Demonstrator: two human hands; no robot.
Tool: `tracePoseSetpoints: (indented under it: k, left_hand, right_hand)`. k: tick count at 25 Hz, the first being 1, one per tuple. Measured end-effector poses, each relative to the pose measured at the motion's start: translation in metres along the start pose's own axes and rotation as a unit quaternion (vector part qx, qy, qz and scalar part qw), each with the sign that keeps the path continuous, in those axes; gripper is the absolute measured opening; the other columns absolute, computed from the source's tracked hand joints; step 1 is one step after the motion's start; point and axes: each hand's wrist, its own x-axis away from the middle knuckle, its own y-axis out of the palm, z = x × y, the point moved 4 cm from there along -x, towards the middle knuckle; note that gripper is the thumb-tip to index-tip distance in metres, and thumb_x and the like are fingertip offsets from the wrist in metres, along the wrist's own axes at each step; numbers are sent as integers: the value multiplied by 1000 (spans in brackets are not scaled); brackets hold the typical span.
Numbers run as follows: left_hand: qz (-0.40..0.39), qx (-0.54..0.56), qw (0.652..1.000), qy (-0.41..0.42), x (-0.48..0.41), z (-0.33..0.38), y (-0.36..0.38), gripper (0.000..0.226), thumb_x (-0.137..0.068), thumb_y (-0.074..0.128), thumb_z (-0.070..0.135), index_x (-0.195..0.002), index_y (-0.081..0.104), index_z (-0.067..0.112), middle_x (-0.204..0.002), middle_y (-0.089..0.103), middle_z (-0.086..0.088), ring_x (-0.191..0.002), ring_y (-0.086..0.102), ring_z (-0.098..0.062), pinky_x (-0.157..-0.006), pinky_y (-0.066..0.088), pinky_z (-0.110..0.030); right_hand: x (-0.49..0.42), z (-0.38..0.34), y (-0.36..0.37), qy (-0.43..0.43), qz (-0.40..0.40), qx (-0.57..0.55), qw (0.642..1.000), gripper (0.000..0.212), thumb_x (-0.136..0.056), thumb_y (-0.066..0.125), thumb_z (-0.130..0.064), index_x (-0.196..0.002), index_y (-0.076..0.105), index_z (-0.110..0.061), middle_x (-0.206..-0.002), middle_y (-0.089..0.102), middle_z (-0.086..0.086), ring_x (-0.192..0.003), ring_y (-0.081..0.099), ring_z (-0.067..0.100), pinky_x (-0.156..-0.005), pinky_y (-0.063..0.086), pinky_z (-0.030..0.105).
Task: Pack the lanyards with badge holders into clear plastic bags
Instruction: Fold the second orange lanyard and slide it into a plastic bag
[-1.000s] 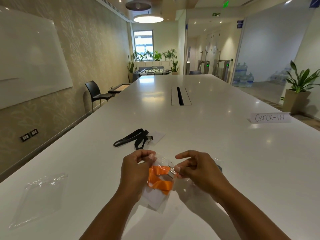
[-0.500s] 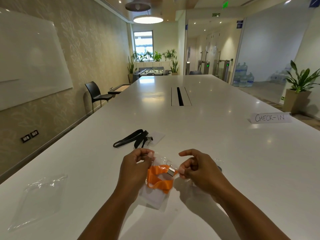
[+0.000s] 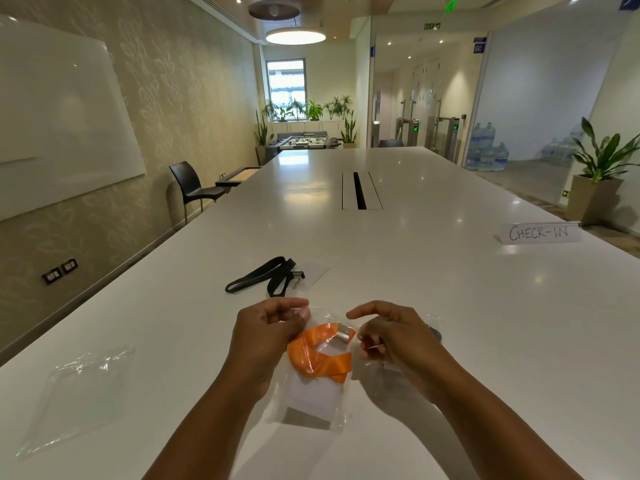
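Right hand (image 3: 401,344) looser, curled beside bag (image 3: 306,408)

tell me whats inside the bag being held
Inside the clear bag: an orange lanyard, its metal clip and a white badge holder, whose top the lanyard covers.

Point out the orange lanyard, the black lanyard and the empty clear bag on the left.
Orange fabric lanyard (image 3: 301,353): head view, left curve of strap.
Black fabric lanyard (image 3: 278,280): head view, folded strap.
Empty clear plastic bag (image 3: 78,400): head view, flat middle.

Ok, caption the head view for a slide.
Left hand and right hand pinch a clear plastic bag holding an orange fabric lanyard.
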Motion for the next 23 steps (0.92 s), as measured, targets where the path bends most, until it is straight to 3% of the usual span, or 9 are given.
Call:
tracePoseSetpoints:
  k: [2,4,6,10,17,21,23]
  left_hand:
    - [-2,25,1000,7,0,3,0,29,-86,69,15,-112,68,27,-92,74,-4,-93,70,-25,-85,58,-46]
    - [-2,39,999,23,0,5,0,33,-87,68,16,-116,65,33,-101,72,-2,-100,67,-23,-87,57,-47]
    - [-3,54,998,39,1,5,1,30,-89,66,17,-113,65,35,-104,71,3,-102,66,-21,-85,58,-45]
    - [29,-8,998,63,2,3,4,20,-92,62,21,-106,61,35,-110,64,10,-101,64,-18,-84,58,-40]
    - [62,-45,989,130,5,9,5,23,-94,60,17,-100,60,39,-99,59,24,-91,60,-2,-59,49,-10]
    - [55,-28,987,149,5,10,3,23,-94,60,17,-99,61,39,-103,62,22,-96,64,-10,-77,56,-25]
    - [41,-40,985,163,6,11,4,21,-94,60,18,-97,61,39,-102,63,23,-96,63,-8,-78,54,-24]
  right_hand:
    - [1,-3,1,-8,1,-6,1000,35,-92,53,-5,-80,78,-27,-65,65,6,-56,62,12,-60,57,27]
    - [5,-3,6,-20,-34,-27,999,16,-92,62,-28,-88,77,-30,-77,72,6,-66,70,16,-62,57,27]
    - [8,-3,12,-27,-98,-61,993,27,-81,65,-44,-94,76,-23,-87,75,7,-76,73,20,-67,57,29]
    - [9,-5,18,-55,-153,-40,986,40,-80,65,-52,-96,75,-17,-94,75,8,-85,72,22,-73,58,34]
    - [12,-2,25,-8,-199,-86,976,44,-84,65,-51,-98,71,-9,-103,74,14,-91,72,27,-75,59,37]
    - [11,0,25,28,-199,-157,967,40,-96,52,-42,-103,68,-6,-109,70,22,-95,70,37,-75,60,42]
    - [10,3,25,54,-194,-183,962,34,-98,49,-30,-101,70,-4,-106,70,25,-89,70,35,-74,60,41]
